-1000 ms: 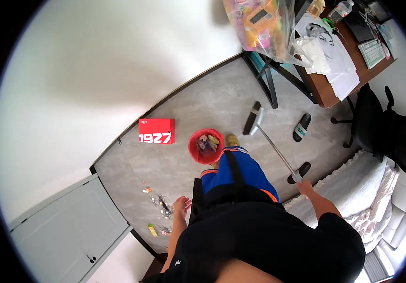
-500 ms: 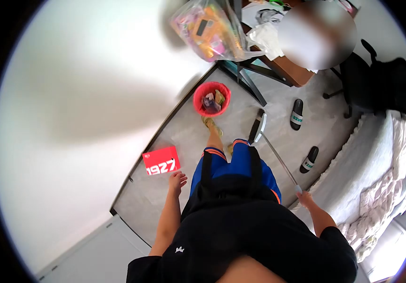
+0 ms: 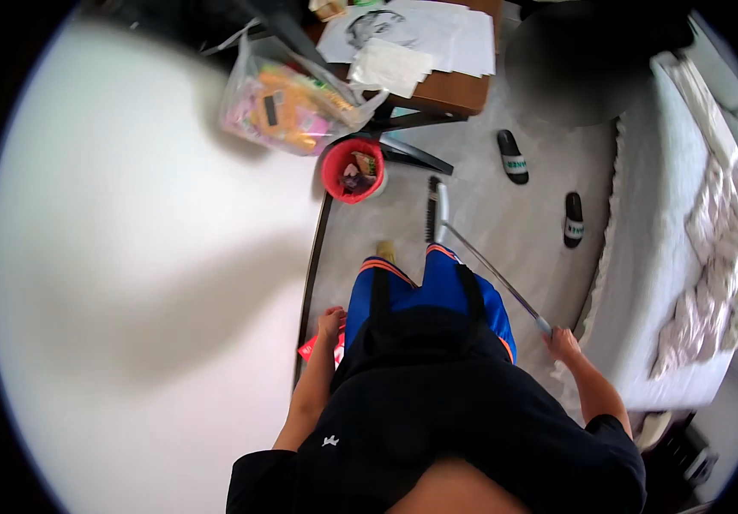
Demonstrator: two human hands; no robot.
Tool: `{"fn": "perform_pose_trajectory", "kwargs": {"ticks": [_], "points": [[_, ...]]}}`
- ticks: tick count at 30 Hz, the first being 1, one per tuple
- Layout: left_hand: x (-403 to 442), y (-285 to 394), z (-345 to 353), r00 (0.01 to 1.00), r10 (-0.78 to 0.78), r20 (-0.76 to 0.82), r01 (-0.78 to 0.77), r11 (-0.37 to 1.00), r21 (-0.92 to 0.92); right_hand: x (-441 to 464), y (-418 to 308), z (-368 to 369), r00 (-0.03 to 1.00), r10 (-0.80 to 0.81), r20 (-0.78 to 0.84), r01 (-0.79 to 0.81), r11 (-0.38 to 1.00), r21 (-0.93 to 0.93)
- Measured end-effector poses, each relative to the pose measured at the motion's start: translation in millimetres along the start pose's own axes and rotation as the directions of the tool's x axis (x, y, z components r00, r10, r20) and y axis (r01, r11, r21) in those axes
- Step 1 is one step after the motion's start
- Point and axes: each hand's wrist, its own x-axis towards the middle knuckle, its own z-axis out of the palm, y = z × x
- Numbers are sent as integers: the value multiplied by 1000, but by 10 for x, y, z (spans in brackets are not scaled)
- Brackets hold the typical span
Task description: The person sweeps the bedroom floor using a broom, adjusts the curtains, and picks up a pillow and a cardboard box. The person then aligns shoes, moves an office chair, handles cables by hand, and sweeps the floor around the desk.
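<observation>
My right hand (image 3: 563, 344) is wrapped round the grip end of a broom (image 3: 493, 272) with a thin metal handle. The broom's head, grey with dark bristles, is near the floor ahead of my legs. My left hand (image 3: 331, 324) hangs at my left side with its fingers partly curled, above a red box (image 3: 307, 348) that my arm and body mostly hide. Whether it holds anything is too small to tell. Beyond my feet a red bin (image 3: 330, 176) with crumpled waste in it stands near the wall, by the desk's leg.
A brown desk (image 3: 463, 92) with papers and a drawing is at the top, and a filled plastic bag (image 3: 288, 107) hangs beside it. Two black slippers (image 3: 513, 158) lie on the floor. A bed (image 3: 652, 257) runs along the right. The white wall (image 3: 155, 240) is at the left.
The view has turned and moved toward the desk. The bin now appears beside the desk, and the red box is by my left hand. My right hand keeps hold of the broom.
</observation>
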Motion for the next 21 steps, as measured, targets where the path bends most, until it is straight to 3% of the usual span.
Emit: {"fn": "perform_pose_trajectory", "kwargs": {"ticks": [2, 5, 8, 11, 14, 16, 17, 18, 21], "points": [[41, 247, -47, 998, -2, 66, -3, 997, 77, 138, -442, -22, 965, 99, 241, -98, 995, -19], [339, 504, -240, 980, 28, 196, -57, 988, 143, 442, -1206, 20, 980, 94, 177, -107, 992, 66], [374, 789, -476, 966, 99, 239, -145, 972, 185, 891, -1593, 431, 987, 78, 141, -75, 997, -21], [-104, 1264, -655, 959, 195, 206, -245, 934, 259, 947, -1685, 483, 976, 213, 39, -215, 974, 76], [-64, 1190, -1047, 973, 160, 167, -202, 939, 280, 685, -1642, 282, 935, 338, 105, -345, 937, 59], [213, 857, -1428, 987, 52, 149, -91, 959, 267, 464, -1561, 393, 893, 429, 134, -447, 882, 151], [551, 638, -1730, 978, -95, 186, 24, 936, 351, 378, -1507, 440, 869, 474, 145, -495, 846, 201], [553, 586, -1816, 979, -79, 190, -56, 788, 613, 293, -1453, 522, 838, 521, 165, -546, 804, 236], [452, 701, -1664, 969, -18, 245, -154, 732, 664, -166, -1351, 1047, 743, 624, 241, -668, 668, 328]]}}
